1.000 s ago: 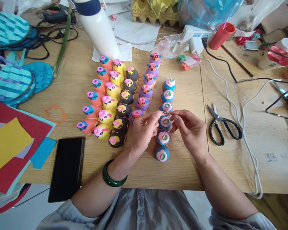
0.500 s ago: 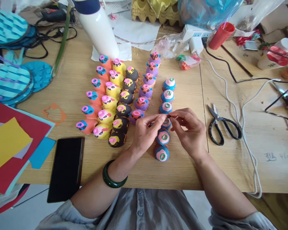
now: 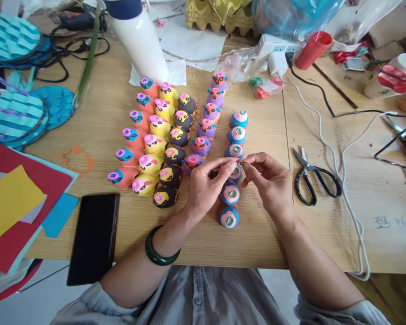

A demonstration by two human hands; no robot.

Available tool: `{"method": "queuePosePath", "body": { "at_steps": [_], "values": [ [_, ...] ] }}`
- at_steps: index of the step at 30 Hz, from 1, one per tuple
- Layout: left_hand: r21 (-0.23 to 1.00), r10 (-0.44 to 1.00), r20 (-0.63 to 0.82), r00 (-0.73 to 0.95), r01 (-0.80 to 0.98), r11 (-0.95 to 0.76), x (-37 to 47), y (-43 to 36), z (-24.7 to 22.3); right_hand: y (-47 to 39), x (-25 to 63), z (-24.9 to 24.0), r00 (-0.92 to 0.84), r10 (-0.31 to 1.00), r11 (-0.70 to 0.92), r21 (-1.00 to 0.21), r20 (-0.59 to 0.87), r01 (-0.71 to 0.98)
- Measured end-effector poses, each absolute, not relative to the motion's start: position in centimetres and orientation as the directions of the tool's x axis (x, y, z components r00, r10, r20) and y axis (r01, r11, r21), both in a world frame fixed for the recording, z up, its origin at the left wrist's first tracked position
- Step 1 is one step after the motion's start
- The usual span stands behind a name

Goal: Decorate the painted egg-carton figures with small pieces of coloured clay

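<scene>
My left hand (image 3: 207, 184) and my right hand (image 3: 272, 186) meet fingertip to fingertip over a row of blue domes. Between them they pinch a tiny black bit of modelling clay (image 3: 242, 163). A darker lump (image 3: 213, 174) shows inside the curled fingers of my left hand. Below, the blue domes (image 3: 230, 215) carry pink patches with green rings, and my hands partly cover the middle ones. To the left stand rows of purple domes (image 3: 205, 129), black domes (image 3: 165, 197), yellow domes (image 3: 160, 127) and orange domes (image 3: 130, 157) with coloured clay faces.
Scissors with black handles (image 3: 316, 171) lie right of my right hand, beside a white cable (image 3: 353, 212). A phone (image 3: 93, 239) and coloured sheets (image 3: 13, 203) are at the left. A white bottle (image 3: 140, 43) and a power strip (image 3: 274, 45) stand farther back.
My fingertips and the small black bit have shifted slightly right. My right fingers have changed their pinch a little; the domes stay in place.
</scene>
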State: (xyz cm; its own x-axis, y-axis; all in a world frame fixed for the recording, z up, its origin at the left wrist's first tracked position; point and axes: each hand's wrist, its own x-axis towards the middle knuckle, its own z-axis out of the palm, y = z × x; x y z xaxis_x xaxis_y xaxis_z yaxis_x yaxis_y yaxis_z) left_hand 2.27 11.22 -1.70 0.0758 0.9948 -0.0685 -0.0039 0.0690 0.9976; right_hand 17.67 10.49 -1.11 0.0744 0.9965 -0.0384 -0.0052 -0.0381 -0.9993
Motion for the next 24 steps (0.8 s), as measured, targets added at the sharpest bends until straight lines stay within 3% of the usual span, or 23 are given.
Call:
{"method": "queuePosePath", "body": {
  "at_steps": [10, 24],
  "values": [
    [0.998, 0.999, 0.006, 0.041, 0.058, -0.009, 2.2, 11.5, -2.1, 10.3, 17.5, -1.0, 0.021, 0.996, -0.080, -0.996, -0.081, -0.034],
    [0.986, 0.991, -0.122, 0.056, -0.108, 0.128, 2.2, 11.6, -2.8, 10.4, 17.5, -1.1, 0.031, 0.995, -0.093, -0.996, -0.094, -0.017]
  ]
}}
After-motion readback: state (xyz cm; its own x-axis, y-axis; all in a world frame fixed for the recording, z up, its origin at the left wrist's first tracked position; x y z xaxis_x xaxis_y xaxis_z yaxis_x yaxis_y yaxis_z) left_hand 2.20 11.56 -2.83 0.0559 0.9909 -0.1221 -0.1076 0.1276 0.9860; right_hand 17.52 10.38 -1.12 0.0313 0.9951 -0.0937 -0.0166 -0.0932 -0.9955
